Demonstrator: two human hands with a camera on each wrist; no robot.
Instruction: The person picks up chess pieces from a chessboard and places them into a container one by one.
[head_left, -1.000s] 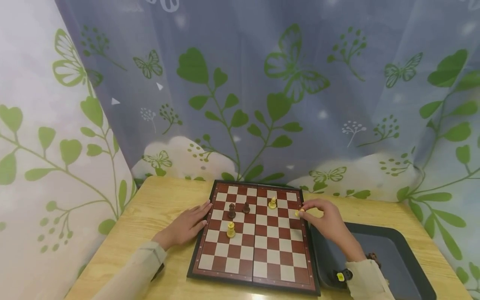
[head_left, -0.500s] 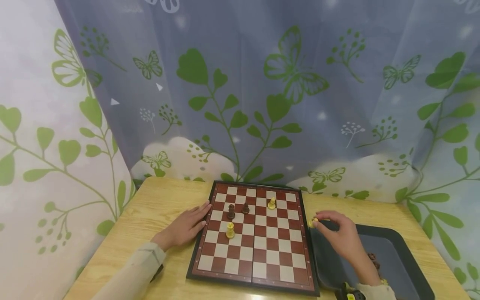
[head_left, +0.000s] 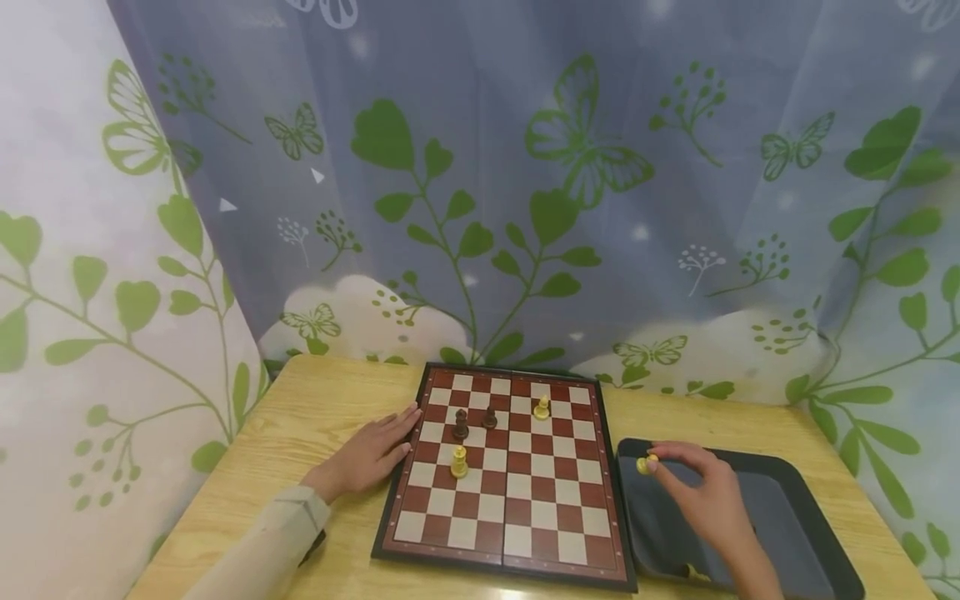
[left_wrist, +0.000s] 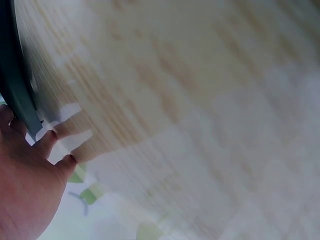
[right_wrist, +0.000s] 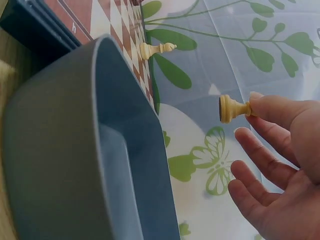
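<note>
My right hand (head_left: 708, 500) pinches a pale yellow chess piece (head_left: 642, 465) between thumb and index finger, over the far left corner of the dark tray (head_left: 776, 508). In the right wrist view that piece (right_wrist: 228, 109) lies sideways in the picture, base away from the fingers, which hide its top; the other fingers are loosely spread. My left hand (head_left: 363, 458) lies on the table, straight fingertips touching the left edge of the chessboard (head_left: 543, 517). On the board stand a yellow rook (head_left: 459, 462), a tall dark piece (head_left: 461, 427), a small dark piece (head_left: 490, 418) and a yellow bishop (head_left: 542, 408).
Board and tray sit side by side on a wooden table (head_left: 330, 400). Behind the table hangs a patterned curtain (head_left: 480, 208). The tray's raised wall (right_wrist: 55, 130) is close to the right wrist camera. Something small and yellow (head_left: 696, 575) shows near the tray's front edge.
My right hand has carried the yellow piece from the board's right edge rightward and nearer, to over the tray. The left hand and the pieces standing on the board have stayed put.
</note>
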